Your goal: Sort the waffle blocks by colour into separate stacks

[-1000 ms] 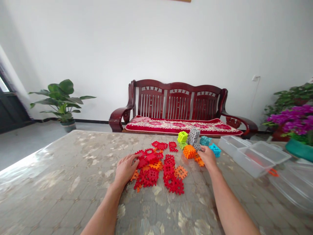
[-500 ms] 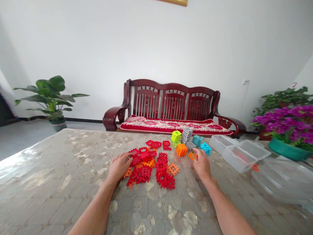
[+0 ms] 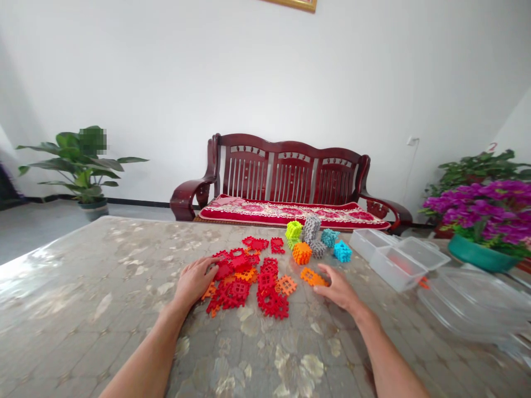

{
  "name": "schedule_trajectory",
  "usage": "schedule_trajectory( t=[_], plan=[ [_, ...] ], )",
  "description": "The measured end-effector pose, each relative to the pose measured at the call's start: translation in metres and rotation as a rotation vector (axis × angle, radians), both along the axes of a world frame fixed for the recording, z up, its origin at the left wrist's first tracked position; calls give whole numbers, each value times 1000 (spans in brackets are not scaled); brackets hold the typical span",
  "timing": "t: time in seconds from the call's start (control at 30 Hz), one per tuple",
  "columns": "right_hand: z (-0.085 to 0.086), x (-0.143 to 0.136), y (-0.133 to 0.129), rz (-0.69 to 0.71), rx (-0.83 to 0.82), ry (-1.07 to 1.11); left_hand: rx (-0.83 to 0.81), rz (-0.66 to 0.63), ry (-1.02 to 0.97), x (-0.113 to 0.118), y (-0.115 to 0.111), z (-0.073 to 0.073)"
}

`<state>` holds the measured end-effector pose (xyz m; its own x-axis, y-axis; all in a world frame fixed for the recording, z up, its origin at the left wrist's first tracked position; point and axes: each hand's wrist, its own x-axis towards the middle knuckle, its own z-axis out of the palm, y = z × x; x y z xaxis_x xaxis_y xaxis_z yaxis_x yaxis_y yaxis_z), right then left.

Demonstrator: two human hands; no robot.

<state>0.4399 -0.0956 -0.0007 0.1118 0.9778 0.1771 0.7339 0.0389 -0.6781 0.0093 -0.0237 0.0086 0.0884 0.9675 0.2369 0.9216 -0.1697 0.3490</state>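
My right hand (image 3: 338,288) has an orange interlocking tile (image 3: 312,277) between thumb and fingers, low over the table. The tile looks flat with a notched edge. At the left side of a loose pile of red tiles (image 3: 237,292) lies my left hand (image 3: 194,281), fingers stretched out and the tips touching the pile's edge. Flat orange tiles show among the red ones, and one orange tile (image 3: 286,285) lies at the pile's right side. Behind my right hand stand an orange cube (image 3: 302,253), a lime-green block (image 3: 294,230), a grey block (image 3: 311,229) and a blue cube (image 3: 342,251).
Clear plastic boxes (image 3: 397,269) stand at the right, with a transparent lid (image 3: 473,309) beside them. A teal pot (image 3: 481,251) of purple flowers is at the far right. A wooden bench (image 3: 290,171) is behind the patterned table (image 3: 103,331).
My right hand has come nearer and turned inward, bringing the orange tile away from the grey and blue blocks. My left hand stays by the red pile. The view has shifted slightly.
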Motion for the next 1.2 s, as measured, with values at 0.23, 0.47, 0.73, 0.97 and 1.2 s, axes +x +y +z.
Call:
schedule_trajectory(
  t=[0.23, 0.47, 0.73, 0.97, 1.2],
  plan=[
    [11, -16, -9, -53, -32, -275, -12, -12, 27, 1, -1, 2],
    [11, -8, 10, -217, 92, 10, 16, 3, 6, 2, -1, 1],
    [65, -44, 57, -301, 132, -177, 13, 0, -39, -2, 4, -8],
    [78, -68, 79, -313, 14, -448, 19, -2, -57, -3, 5, -11],
    [75, -80, 78, -312, -45, -551, 25, -2, -83, -1, 2, -7]
  ],
)
